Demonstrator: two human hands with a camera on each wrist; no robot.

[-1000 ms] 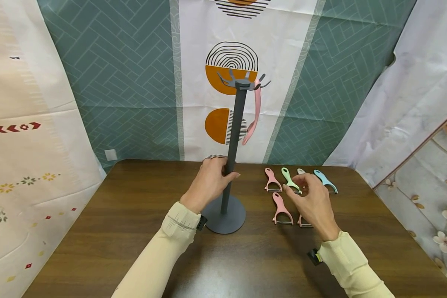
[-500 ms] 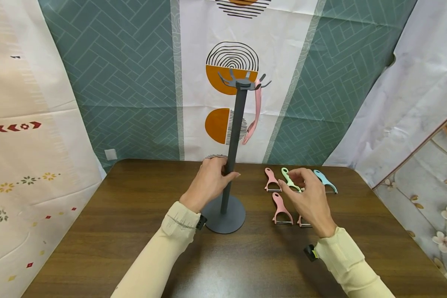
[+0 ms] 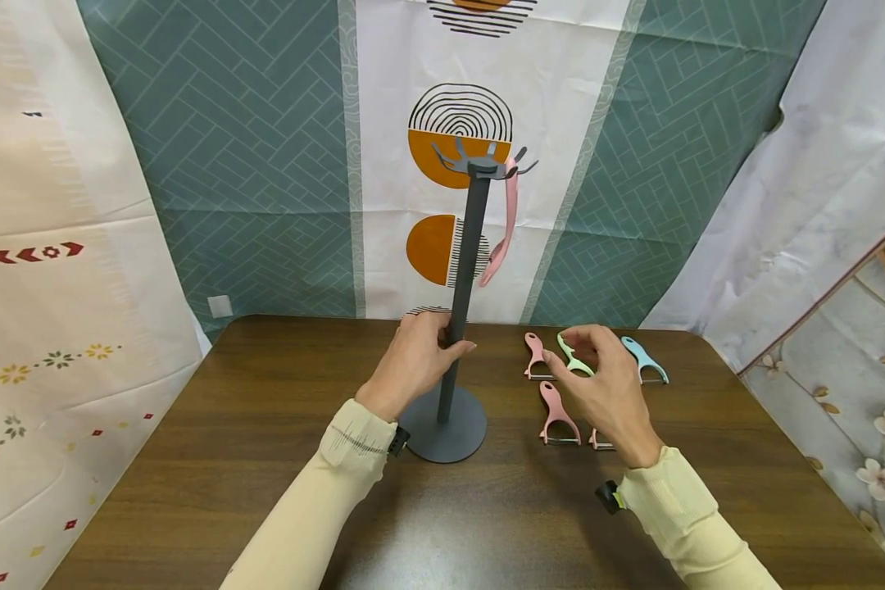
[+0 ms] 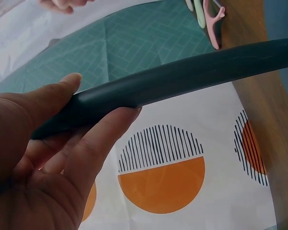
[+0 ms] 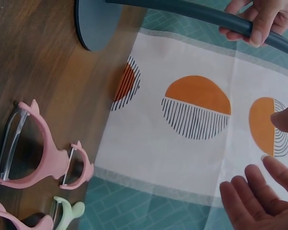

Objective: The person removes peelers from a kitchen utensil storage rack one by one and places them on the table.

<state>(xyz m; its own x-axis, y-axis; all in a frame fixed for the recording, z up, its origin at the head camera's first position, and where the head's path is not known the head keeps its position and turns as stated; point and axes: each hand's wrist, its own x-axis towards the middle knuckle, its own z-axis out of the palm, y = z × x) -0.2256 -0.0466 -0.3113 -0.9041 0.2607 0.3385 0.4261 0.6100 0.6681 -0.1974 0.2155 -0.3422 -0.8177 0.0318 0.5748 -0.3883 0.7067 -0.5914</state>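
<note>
My left hand [image 3: 409, 365] grips the dark grey pole [image 3: 470, 246] of an upright hook stand. In the left wrist view, its thumb and fingers [image 4: 105, 132] wrap the pole. A pink peeler [image 3: 511, 205] hangs from a hook at the stand's top right. My right hand [image 3: 610, 393] hovers over the peelers on the table, thumb and fingers apart with nothing between them. Nearest it lies a green peeler [image 3: 566, 347], partly covered. Pink peelers lie beside it, one at the back [image 3: 534, 347], one in front [image 3: 553, 400]; another [image 3: 597, 442] is mostly hidden.
A blue peeler [image 3: 637, 352] lies at the back right. The stand's round base [image 3: 460, 434] rests on the brown wooden table [image 3: 280, 459]. Patterned cloth [image 3: 265, 164] hangs behind the table, with more drapes at both sides.
My right hand has drifted slightly left and up, covering the whitish peeler handle seen earlier and part of the green peeler. My left hand keeps its grip on the pole.
</note>
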